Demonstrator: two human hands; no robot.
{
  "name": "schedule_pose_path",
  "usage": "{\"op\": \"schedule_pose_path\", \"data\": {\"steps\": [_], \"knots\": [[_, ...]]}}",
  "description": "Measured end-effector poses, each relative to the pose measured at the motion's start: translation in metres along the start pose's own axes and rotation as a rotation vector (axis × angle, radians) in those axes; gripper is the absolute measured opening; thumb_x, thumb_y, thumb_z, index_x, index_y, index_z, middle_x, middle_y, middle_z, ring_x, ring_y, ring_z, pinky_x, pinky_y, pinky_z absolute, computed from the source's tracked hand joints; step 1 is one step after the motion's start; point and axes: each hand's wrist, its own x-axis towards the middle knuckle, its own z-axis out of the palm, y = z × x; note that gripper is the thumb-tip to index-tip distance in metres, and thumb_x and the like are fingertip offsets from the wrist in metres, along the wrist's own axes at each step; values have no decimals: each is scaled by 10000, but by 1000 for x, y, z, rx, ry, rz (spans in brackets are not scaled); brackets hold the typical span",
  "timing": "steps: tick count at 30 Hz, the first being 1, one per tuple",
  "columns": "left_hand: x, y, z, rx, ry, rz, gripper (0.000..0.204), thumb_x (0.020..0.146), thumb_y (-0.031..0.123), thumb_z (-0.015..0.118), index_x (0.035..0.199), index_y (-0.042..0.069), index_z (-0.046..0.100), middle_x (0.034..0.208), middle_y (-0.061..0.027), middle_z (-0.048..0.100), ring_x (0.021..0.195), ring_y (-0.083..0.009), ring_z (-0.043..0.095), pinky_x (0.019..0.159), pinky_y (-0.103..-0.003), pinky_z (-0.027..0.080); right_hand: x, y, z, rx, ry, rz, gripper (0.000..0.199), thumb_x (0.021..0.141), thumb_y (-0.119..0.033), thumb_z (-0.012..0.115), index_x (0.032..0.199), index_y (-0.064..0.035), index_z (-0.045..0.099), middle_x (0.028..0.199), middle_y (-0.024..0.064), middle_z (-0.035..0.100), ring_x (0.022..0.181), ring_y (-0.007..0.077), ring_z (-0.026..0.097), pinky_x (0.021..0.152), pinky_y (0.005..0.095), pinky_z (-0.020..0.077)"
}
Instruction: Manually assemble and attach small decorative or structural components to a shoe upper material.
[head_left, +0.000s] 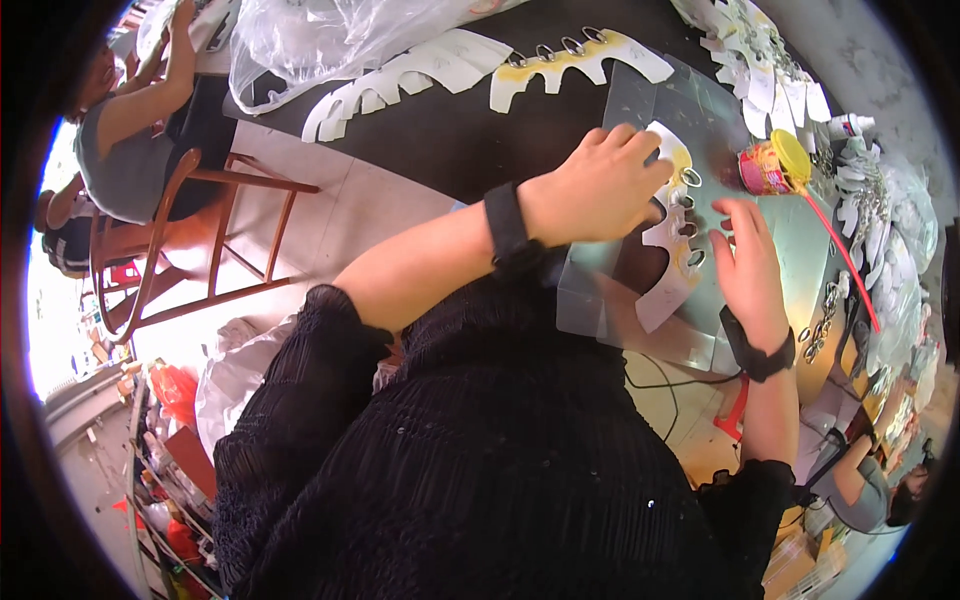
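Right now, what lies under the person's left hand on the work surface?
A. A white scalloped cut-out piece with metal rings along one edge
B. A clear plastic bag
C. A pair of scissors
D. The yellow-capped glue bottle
A: the left hand presses flat on the white scalloped piece, whose metal rings run along its edge, while the glue bottle stands apart, beyond the right hand.
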Motion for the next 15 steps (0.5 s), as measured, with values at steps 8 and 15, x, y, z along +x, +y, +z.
{"op": "schedule_pose_path", "data": {"steps": [8,15], "knots": [[9,-13,-11,-43,-249,-101,537,784,267,662,1222,26,466,1215,-151,467,1154,-344,434,938,-451,397,45,38,17,95,-112,170,322,786,-33,624,1088,-19,513,1036,168,549,940,299,567,789,362,476],[-9,-23,-12,-283,-93,-159,483,799,232,651,1192,2,492,1160,-156,520,1112,-313,489,934,-387,413,58,39,10,325,-259,348,141,808,-59,616,902,2,531,837,78,579,781,167,584,701,304,463]]}}
